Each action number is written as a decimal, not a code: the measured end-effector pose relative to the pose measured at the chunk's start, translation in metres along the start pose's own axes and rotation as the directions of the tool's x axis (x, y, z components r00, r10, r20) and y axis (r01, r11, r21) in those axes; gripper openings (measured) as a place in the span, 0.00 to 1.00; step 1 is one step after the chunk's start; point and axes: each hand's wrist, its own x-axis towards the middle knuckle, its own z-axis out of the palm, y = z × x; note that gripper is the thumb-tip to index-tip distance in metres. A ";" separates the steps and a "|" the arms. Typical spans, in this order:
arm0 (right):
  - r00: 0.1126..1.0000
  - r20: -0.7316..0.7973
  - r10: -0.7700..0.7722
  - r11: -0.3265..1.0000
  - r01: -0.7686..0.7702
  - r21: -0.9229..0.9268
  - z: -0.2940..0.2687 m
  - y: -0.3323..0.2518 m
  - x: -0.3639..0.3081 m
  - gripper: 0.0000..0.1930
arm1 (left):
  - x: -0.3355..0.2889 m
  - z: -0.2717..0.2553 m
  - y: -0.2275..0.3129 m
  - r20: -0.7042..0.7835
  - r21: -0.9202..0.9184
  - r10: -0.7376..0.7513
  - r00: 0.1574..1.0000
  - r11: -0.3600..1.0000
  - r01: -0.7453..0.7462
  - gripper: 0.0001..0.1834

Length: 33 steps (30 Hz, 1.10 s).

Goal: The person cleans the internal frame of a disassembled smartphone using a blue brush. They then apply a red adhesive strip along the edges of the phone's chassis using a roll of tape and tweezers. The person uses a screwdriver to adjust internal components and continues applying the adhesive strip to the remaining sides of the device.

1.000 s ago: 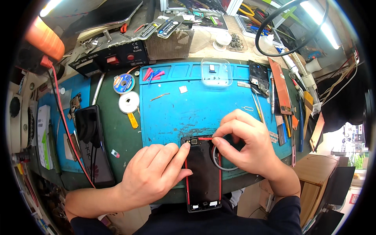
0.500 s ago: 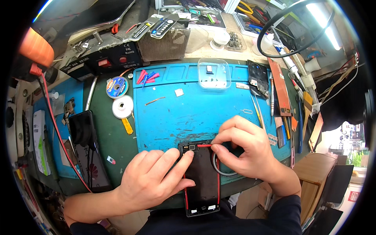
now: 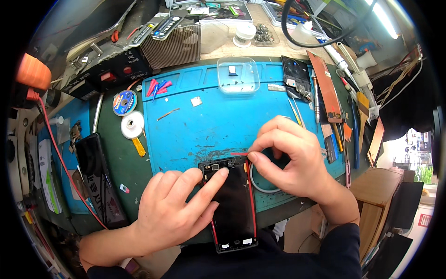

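Note:
A black phone frame (image 3: 234, 200) lies in front of me, its near end reaching past the table's front edge. Thin red adhesive strips (image 3: 253, 204) run down both long sides. My left hand (image 3: 174, 204) steadies it: the index fingertip presses near the top, other fingers rest at the left edge. Between thumb and forefinger my right hand (image 3: 288, 162) pinches a narrow strip of red tape (image 3: 239, 154), whose free end points left just beyond the phone's top edge. Beneath that hand shows the curved rim of a pale grey ring (image 3: 262, 189), perhaps the tape roll.
The blue work mat (image 3: 186, 130) carries a clear tub (image 3: 238, 76) of small parts. At left lie another black phone (image 3: 101, 179) and a white spool (image 3: 132, 124). Tweezers (image 3: 296, 113), a screwdriver (image 3: 316, 100) and an opened black device (image 3: 296, 76) lie at right.
The red strip has come up off the phone's top edge and now sits slightly beyond it, still pinched by my right hand. The whole view has shifted a little.

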 end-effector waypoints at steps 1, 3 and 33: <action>1.000 0.002 0.004 1.000 -0.004 -0.001 -0.001 0.000 0.000 0.05 | 0.001 -0.001 0.001 0.012 0.006 -0.009 1.000 1.000 0.009 0.36; 1.000 -0.011 -0.001 1.000 0.002 0.006 0.000 0.003 0.000 0.05 | 0.004 -0.002 0.004 0.037 0.018 -0.027 0.999 0.999 0.026 0.37; 0.999 0.030 -0.015 0.993 0.012 0.113 0.009 0.006 0.005 0.04 | 0.005 0.002 -0.001 -0.045 -0.048 -0.022 0.999 0.999 0.020 0.39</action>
